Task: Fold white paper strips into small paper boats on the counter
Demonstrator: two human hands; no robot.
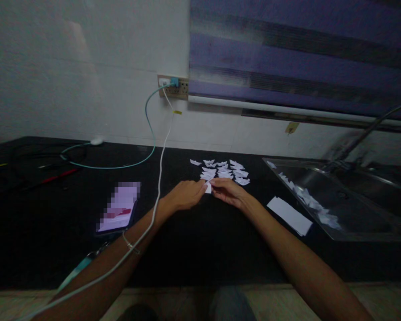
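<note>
A small white piece of paper (208, 188) is pinched between both hands over the black countertop (194, 240). My left hand (186, 195) grips it from the left with closed fingers. My right hand (227, 191) grips it from the right, fingers also closed. Just beyond the hands lies a cluster of several small folded white paper boats (222, 170). A stack of white paper strips (289, 215) lies to the right of my right forearm.
A lit phone (119, 208) lies left of my left arm. A white cable (160, 174) runs from the wall socket (173, 87) across my left forearm. A steel sink (347, 200) with paper scraps sits at right. Dark cables (43, 165) lie far left.
</note>
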